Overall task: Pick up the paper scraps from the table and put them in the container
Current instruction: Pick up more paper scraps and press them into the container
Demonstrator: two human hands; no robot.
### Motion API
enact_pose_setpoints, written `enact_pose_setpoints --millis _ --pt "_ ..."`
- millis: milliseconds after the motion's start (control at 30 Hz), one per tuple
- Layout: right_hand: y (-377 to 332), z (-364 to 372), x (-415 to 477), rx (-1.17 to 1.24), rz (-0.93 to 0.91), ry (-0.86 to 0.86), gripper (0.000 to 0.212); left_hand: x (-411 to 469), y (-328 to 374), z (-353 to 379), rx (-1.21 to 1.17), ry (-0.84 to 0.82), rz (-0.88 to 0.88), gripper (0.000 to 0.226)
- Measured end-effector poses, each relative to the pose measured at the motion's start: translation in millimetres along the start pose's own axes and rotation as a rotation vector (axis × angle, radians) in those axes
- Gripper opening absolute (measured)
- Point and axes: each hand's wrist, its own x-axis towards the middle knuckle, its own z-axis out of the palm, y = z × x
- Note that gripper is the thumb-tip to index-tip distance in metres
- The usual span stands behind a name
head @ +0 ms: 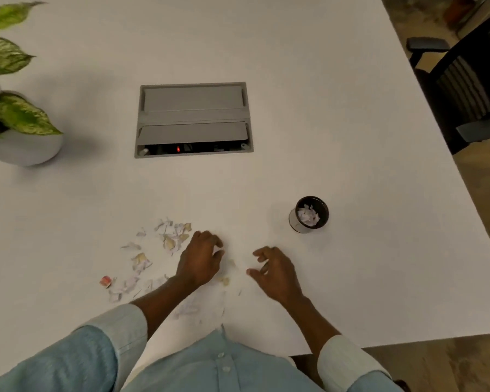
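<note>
Several white and yellowish paper scraps lie scattered on the white table, left of and under my hands. One small red scrap sits at the left end. A small black round container with white scraps inside stands to the right. My left hand rests palm down on the table among the scraps, fingers curled; I cannot tell whether it holds any. My right hand hovers beside it, fingers apart and bent, with nothing in it, well short of the container.
A grey cable hatch is set into the table's middle. A potted plant in a white pot stands at the far left. A black office chair is beyond the table's right edge.
</note>
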Motion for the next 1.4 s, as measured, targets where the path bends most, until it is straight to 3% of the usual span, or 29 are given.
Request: enact_pose_setpoints --millis 100,267,400,533,733,867,1133,1400 --pt "3.3 35.9 -16.6 -0.17 0.013 -0.197 0.072 -40.4 -38.2 0.9 0.143 -0.047 -0.01 0.051" --pt "-3.3 74.2 -31.6 -0.314 -0.012 -0.29 0.128 -91.0 -75.3 7.9 0.316 -0.286 0.063 0.117" --pt "-16.6 93.7 -31.4 -0.401 -0.088 -0.313 0.133 -109.6 -87.5 23.6 0.393 -0.385 0.089 0.141" --pt "-29.2 102.7 -25.8 -0.422 -0.145 -0.304 0.115 -109.8 -84.0 30.8 0.38 -0.309 0.117 0.125" --pt "-42.8 103.2 -19.9 -0.45 -0.247 -0.235 0.038 -99.7 -66.2 24.5 0.307 -0.171 0.135 0.045" --pt "-39.8 106.5 -23.4 -0.428 -0.264 -0.178 0.016 -97.6 -63.3 24.0 0.287 -0.124 0.126 0.028" --pt "-34.4 92.8 -21.2 -0.081 0.003 0.014 0.007 -84.0 -49.7 17.1 -0.012 0.065 0.058 0.008" --pt "-42.7 15.6 -11.4 0.204 0.045 0.213 0.016 -41.2 35.0 -10.0 -0.305 0.224 0.006 0.007"
